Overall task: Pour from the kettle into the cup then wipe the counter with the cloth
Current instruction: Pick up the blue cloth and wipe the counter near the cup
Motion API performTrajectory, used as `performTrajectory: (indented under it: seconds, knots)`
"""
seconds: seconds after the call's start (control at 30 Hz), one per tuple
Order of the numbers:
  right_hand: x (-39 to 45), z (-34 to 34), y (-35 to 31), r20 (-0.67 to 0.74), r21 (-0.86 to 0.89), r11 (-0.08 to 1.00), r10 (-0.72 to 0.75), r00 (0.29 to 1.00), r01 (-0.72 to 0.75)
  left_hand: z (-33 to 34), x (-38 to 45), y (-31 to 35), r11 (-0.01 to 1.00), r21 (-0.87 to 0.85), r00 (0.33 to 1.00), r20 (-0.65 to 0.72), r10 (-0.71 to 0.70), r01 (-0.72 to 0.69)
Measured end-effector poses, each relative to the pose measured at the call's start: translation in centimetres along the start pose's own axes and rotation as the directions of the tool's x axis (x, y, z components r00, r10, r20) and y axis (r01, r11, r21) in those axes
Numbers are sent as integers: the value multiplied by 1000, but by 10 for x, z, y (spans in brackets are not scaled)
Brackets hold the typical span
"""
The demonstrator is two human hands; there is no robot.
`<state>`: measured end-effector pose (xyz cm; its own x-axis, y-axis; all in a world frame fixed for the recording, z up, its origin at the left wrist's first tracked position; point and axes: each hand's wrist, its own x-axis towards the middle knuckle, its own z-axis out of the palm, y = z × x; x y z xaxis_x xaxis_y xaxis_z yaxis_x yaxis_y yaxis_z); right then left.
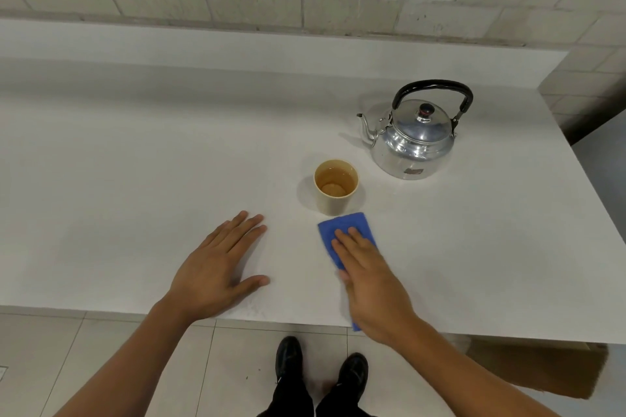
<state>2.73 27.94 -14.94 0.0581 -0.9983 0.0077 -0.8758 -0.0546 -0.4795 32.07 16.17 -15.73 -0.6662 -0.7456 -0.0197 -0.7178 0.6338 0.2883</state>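
The right hand [369,278] lies palm down, fingers together and flat, pressing the folded blue cloth [342,230] onto the white worktop [135,162], a pose suited to wiping. Just beyond its fingertips stands the small beige cup [336,187], holding amber liquid, so pouring looks finished; the cloth's far edge is very near the cup's base. Farther off and to the right sits the shiny steel kettle with a black handle [415,142], upright, lid on. The left hand [216,276] rests spread and empty, likely bracing.
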Motion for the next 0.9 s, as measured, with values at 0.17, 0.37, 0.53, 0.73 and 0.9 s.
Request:
performTrajectory:
  seconds: [0.17, 0.37, 0.53, 0.73, 0.9]
  knots:
    - [-5, 28, -38, 144, -12, 978, -206, 968, 210, 1, -1, -1, 1000, -1, 1000, 9, -4, 4]
    - [-32, -12, 7, 129, 124, 966, -242, 962, 226, 1, 0, -1, 1000, 10, 1000, 5, 2, -2]
    - [-8, -16, 24, 84, 50, 996, -75, 994, 71, 1, 0, 0, 1000, 6, 1000, -4, 3, -3]
    - [23, 24, -29, 131, -68, 977, -194, 972, 204, 1, -2, -2, 999, -44, 1000, -3, 12, -12]
    - [5, 35, -47, 234, -15, 937, -335, 913, 348, -3, -3, -3, 989, -138, 999, -3, 47, -47]
